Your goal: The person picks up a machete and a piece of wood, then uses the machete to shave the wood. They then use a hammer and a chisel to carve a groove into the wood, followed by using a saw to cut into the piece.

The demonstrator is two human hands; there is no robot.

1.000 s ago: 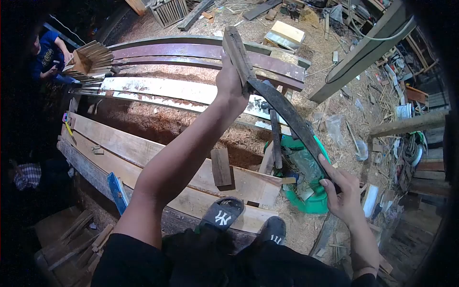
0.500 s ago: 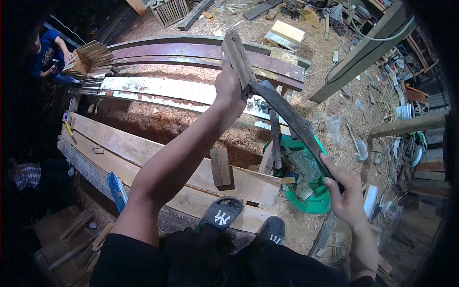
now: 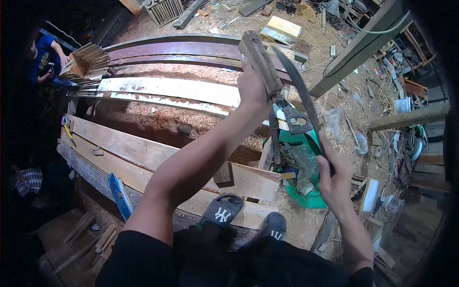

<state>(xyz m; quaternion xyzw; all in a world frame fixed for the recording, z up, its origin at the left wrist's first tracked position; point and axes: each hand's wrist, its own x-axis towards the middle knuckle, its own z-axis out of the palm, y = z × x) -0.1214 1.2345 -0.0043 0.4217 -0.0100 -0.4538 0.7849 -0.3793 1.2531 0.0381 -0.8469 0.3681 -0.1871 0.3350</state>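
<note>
My left hand (image 3: 253,88) is wrapped around a short wooden block (image 3: 260,62), held up over the long boards with its upper end leaning left. A machete (image 3: 301,86) with a long dark curved blade is in my right hand (image 3: 334,179), its fingers closed on the handle end. The blade rises to the right of the block, its tip near the block's upper part. Below them, a green basin (image 3: 311,201) sits on the ground with scraps and a clear plastic sheet in it. A dark saw handle (image 3: 296,120) shows above the basin.
Long planks (image 3: 129,143) lie at my feet, with a white board (image 3: 162,86) and purplish boards (image 3: 172,49) beyond. A small wood piece (image 3: 223,174) rests on the near plank. A post (image 3: 363,48) slants at the right. Another person (image 3: 45,57) is at the far left.
The machete blade has swung up to a steeper angle and away from the block's lower end. My left hand and the block have moved right.
</note>
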